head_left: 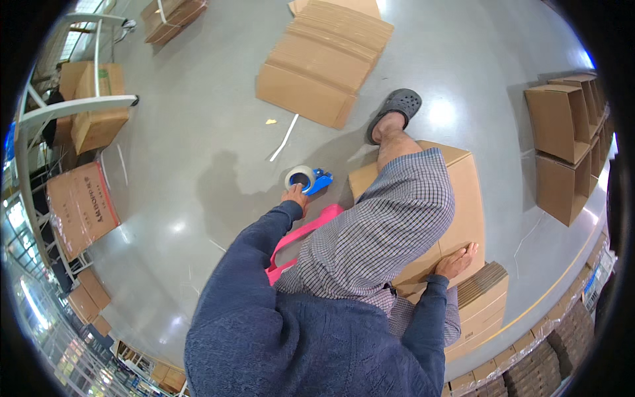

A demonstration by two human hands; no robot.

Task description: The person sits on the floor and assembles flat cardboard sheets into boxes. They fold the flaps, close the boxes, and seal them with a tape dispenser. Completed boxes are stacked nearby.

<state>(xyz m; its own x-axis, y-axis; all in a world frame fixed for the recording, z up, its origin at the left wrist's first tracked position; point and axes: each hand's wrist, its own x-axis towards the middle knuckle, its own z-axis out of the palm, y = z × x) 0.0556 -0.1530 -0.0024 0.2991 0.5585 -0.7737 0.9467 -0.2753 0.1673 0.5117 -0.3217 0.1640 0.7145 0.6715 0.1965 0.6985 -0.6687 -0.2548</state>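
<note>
My left hand (pixel 295 196) is closed on a blue tape dispenser (pixel 322 181) that carries a roll of pale tape, out to the left of my leg. Beneath my raised leg lies a brown cardboard box (pixel 467 205), partly hidden by my checked shorts. On the box's near right part, my right hand (pixel 456 262) rests with its fingers stretched out and nothing in them. A pink strap (pixel 297 237) hangs between my left arm and my thigh.
Flattened cardboard sheets (pixel 324 59) lie stacked ahead on the grey floor. More folded cardboard (pixel 486 298) sits beside my right hand. Open boxes (pixel 562 126) stand at the right. A white metal frame (pixel 79 109) and a wrapped carton (pixel 83 208) are at the left.
</note>
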